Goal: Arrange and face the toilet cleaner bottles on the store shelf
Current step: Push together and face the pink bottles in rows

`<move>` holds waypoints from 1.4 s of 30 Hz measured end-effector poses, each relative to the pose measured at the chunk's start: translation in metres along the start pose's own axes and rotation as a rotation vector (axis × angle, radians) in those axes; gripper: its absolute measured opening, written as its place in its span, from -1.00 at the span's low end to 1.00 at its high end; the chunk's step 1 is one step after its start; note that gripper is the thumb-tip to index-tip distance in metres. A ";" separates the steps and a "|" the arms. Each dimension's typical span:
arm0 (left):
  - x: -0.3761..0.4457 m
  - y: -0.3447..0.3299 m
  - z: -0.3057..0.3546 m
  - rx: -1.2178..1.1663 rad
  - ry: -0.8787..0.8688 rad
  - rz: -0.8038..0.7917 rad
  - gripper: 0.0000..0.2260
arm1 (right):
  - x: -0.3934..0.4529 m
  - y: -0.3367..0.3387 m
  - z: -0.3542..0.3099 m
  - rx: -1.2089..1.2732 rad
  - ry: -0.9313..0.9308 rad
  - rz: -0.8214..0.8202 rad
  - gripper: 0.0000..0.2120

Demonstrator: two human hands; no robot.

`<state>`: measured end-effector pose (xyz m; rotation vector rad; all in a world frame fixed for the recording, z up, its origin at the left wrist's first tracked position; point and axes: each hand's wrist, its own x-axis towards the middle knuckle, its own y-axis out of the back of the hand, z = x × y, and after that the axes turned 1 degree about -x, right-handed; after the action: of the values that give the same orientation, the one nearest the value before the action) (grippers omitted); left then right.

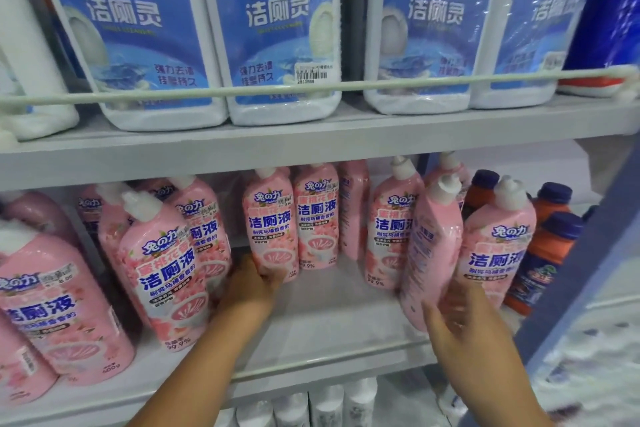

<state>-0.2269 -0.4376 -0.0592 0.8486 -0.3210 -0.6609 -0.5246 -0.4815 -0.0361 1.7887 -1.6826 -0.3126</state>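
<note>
While right hand point(460, 319) grips it, pink bottle point(433, 246) leans left — cap up.

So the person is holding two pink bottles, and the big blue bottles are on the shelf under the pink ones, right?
Not quite. The head view shows the big blue bottles on the shelf above the pink ones, not under. The rest holds: the left hand grips one pink bottle, the right hand another pink bottle.

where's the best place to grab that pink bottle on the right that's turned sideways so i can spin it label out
Probably the lower body of the turned pink bottle, from the front, where the right hand already meets it. It leans with its white cap tipped back, neighbours crowd both sides, and only the front is open, so a low wrap should let it twist.
</note>
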 end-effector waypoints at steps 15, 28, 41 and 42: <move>-0.049 -0.009 -0.002 -0.276 -0.221 -0.153 -0.88 | 0.032 -0.032 0.004 -0.034 0.007 -0.060 -0.69; -0.090 -0.022 0.042 -0.538 -0.261 -0.125 -0.68 | 0.003 -0.089 -0.021 0.074 0.210 -0.230 -0.73; -0.059 0.004 -0.003 -0.340 -0.387 -0.002 -0.66 | 0.044 -0.121 -0.026 0.264 0.174 -0.305 -0.27; -0.069 0.016 -0.014 -0.365 -0.384 0.167 -0.71 | 0.045 -0.124 -0.027 0.244 0.167 -0.294 -0.25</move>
<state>-0.2657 -0.3763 -0.0556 0.3378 -0.5904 -0.6975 -0.4030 -0.5214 -0.0790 2.1829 -1.3894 -0.0802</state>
